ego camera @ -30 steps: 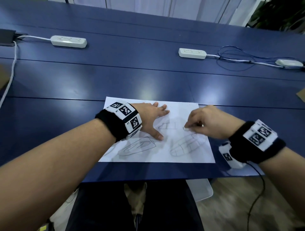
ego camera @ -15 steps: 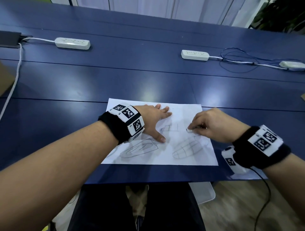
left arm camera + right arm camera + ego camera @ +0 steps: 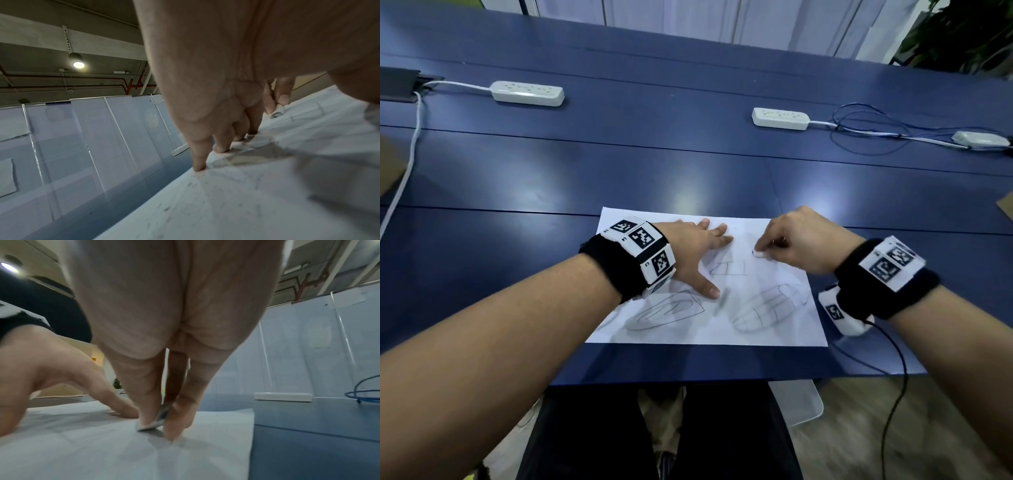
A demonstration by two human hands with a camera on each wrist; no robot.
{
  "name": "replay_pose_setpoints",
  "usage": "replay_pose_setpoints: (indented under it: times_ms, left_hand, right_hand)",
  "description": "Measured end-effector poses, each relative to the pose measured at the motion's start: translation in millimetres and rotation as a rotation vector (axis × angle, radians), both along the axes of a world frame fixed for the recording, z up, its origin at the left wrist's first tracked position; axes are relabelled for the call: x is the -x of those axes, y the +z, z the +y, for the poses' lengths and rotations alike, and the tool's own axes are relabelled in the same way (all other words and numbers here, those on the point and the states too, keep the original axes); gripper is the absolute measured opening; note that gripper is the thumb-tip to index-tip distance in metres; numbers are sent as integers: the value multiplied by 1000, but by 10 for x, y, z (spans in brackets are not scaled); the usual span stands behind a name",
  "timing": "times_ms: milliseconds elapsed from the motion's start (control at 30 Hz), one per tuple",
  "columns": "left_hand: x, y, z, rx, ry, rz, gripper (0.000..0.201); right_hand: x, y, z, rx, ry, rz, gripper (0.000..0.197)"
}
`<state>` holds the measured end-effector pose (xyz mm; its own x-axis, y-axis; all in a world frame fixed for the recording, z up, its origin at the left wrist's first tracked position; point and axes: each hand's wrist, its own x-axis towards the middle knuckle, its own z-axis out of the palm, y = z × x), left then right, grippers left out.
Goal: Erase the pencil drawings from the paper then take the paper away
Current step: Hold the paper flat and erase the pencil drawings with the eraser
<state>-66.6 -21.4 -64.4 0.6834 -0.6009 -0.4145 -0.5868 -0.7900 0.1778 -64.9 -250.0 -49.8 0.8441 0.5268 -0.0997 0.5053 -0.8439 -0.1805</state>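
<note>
A white sheet of paper (image 3: 688, 329) lies on the blue table near its front edge, bearing pencil drawings: a small boxy figure (image 3: 729, 269) and two long oval shapes (image 3: 667, 310) (image 3: 767, 306). My left hand (image 3: 698, 253) lies flat on the paper (image 3: 226, 203), fingers spread and pressing it down. My right hand (image 3: 787, 245) pinches a small white eraser (image 3: 758, 254) (image 3: 152, 423) between thumb and fingers, its tip on the paper (image 3: 102, 443) just above the boxy figure. The eraser (image 3: 276, 113) also shows far off in the left wrist view.
Two white power strips (image 3: 527, 93) (image 3: 780, 118) lie farther back on the blue table (image 3: 654, 164), with a blue cable loop (image 3: 866, 137) and a white adapter (image 3: 981, 139) at the right. A white cord (image 3: 404, 171) runs down the left side.
My right hand has shifted the eraser up and away from me on the paper, past the boxy figure. The left hand stays pressed in place.
</note>
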Motion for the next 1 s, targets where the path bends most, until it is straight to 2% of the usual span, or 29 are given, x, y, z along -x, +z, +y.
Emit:
replay_pose_setpoints:
  times_ms: [167,367,567,800,1000]
  left_hand:
    - [1,-16,-2,-24,-15,-29,110]
    - [8,-14,1,0,-2,-19,109]
    - [-8,-26,8,-29,-19,-34,111]
    - [3,-25,3,3,-2,-21,108]
    - [-2,-15,4,-26,-13,-23,109]
  right_hand:
    - [375,37,80,-31,149,143,14]
    - [4,-19,78,-24,36,-15,15]
    - [412,20,103,-39,198,113,14]
    - [-17,-16,78,-25,74,-18,18]
    - [349,16,117,-22,180,103,14]
